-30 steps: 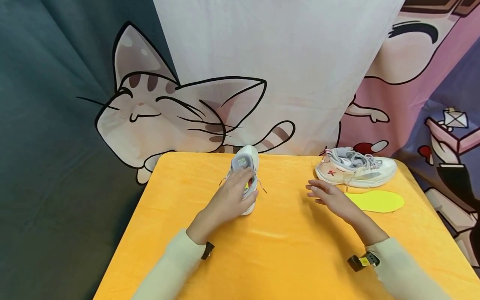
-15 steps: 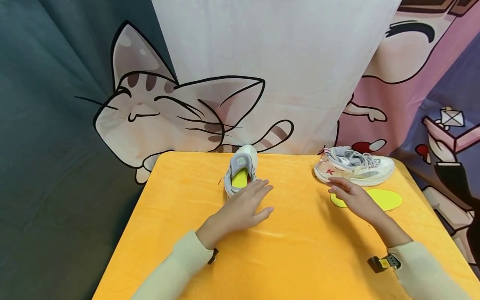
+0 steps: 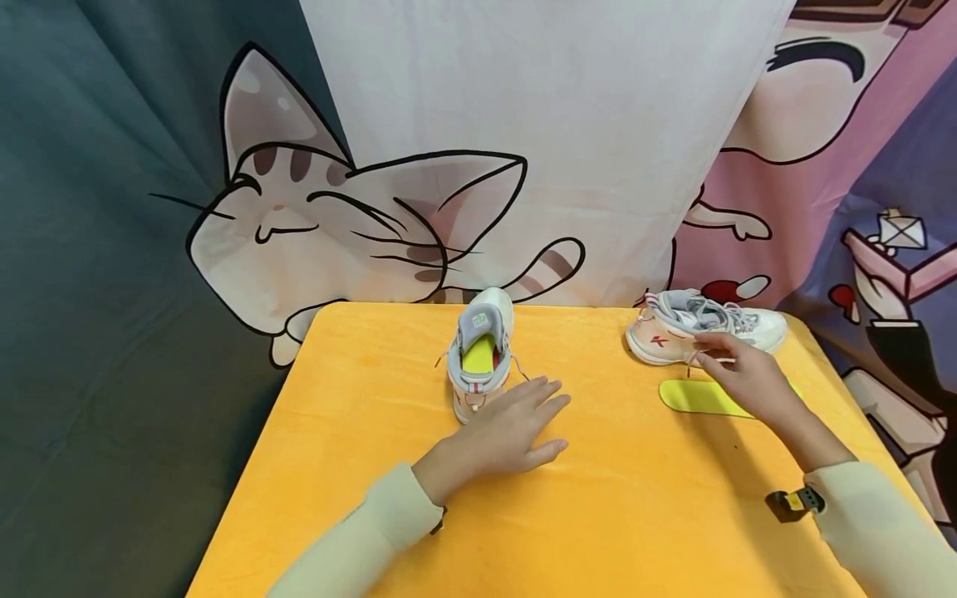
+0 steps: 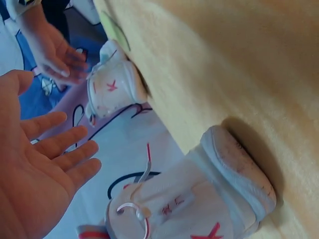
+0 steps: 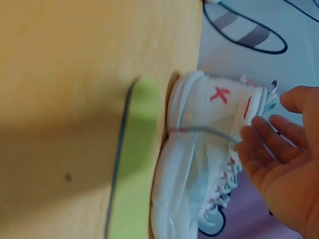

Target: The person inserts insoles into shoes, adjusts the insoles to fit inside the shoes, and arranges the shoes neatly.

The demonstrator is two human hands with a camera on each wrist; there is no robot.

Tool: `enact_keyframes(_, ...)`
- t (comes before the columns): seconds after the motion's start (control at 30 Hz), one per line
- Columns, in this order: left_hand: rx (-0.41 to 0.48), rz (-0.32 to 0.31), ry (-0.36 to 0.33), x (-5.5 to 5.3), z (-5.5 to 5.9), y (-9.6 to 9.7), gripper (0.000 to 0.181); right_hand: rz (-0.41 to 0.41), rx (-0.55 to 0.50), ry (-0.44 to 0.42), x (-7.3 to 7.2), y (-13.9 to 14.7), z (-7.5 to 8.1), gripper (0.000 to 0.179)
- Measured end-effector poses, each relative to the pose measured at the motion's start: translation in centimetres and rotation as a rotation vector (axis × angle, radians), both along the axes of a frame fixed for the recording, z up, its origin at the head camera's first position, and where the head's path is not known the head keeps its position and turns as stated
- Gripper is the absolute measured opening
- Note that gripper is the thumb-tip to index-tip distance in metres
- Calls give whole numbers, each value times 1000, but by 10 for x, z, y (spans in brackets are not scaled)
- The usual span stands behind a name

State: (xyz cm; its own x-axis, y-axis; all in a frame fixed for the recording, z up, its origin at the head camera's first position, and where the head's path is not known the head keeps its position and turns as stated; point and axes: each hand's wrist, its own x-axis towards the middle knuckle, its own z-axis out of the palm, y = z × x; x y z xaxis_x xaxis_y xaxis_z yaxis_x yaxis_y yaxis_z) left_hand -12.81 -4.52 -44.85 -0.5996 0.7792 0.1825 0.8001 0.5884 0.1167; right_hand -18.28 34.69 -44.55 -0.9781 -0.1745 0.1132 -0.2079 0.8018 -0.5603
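My left hand (image 3: pixel 516 428) hovers with spread fingers near the heel of a white shoe (image 3: pixel 462 399), and nothing is in its grasp. Inside that shoe a yellow-green insole (image 3: pixel 478 357) shows, and its toe points to the back edge. On the right, my right hand (image 3: pixel 751 378) is over a loose insole (image 3: pixel 695 397) and beside the second white shoe (image 3: pixel 661 336). In the right wrist view its fingers are loosely bent near the collar and laces of that shoe (image 5: pixel 199 114), holding nothing. The yellow-green insole (image 5: pixel 137 149) lies flat alongside it.
A yellow cloth covers the table (image 3: pixel 568 515). Right behind its back edge hangs a printed curtain (image 3: pixel 598 124) with a cartoon cat. Both shoes stand close to that edge. The second shoe is near the right back corner.
My left hand has drawn back out of the left shoe toward the front right, uncovering its insole. My right hand has moved right, over the loose insole and next to the second shoe.
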Motion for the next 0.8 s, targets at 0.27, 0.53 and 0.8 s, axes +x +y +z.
enact_keyframes(0.27, -80, -46, 28, -2, -7, 11, 60, 41, 195, 56, -27, 16, 10, 41)
enact_keyframes(0.53, -271, -55, 21, -6, -25, 21, 65, 184, 350, 174, -53, 21, 4, 36)
enact_keyframes(0.8, -304, -43, 27, -6, -33, 25, 65, 204, 401, 102, -67, 12, 0, 33)
